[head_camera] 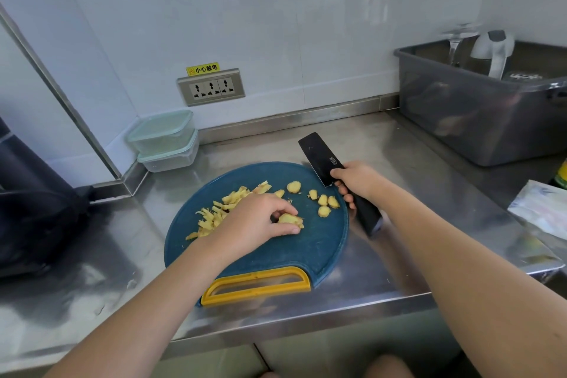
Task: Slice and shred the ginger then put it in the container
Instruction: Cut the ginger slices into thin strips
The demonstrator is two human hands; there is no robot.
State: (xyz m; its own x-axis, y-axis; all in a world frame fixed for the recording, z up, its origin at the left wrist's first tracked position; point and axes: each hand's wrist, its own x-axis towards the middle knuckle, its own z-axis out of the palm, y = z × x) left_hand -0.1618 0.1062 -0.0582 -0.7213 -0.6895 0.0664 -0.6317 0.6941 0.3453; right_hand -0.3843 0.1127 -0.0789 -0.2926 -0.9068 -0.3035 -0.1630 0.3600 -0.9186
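a round blue cutting board (pixel 306 248) with a yellow handle (pixel 257 284) at its near edge is lying on the steel bench (pixel 383 147). the left hand (pixel 257 218) is reaching over the middle of the board, and its fingers (pixel 287 209) are curling round a small ginger chunk (pixel 290 219), pinching it between thumb and fingertips down on the board surface. a loose heap of pale ginger strips (pixel 221 209) is lying on the left half of the board, partly under that hand. several round ginger slices (pixel 323 201) are lying on the far right part of the board, apart from the held chunk. the right hand (pixel 359 181) is gripping the dark handle of a black knife (pixel 319 156) at the right rim of the board, fingers clenching round the handle, blade pointing far and left over the board's far edge; whether the blade is touching anything cannot be told. two clear containers (pixel 165 139) with pale green lids are standing stacked in the far left corner of the bench, lids on, apart from the board. a grey tub (pixel 478 120) holding kitchen items is sitting at the far right. a socket plate (pixel 211 87) with a yellow label (pixel 202 68) above it is showing on the wall. a dark bag (pixel 30 209) is resting at the left edge.
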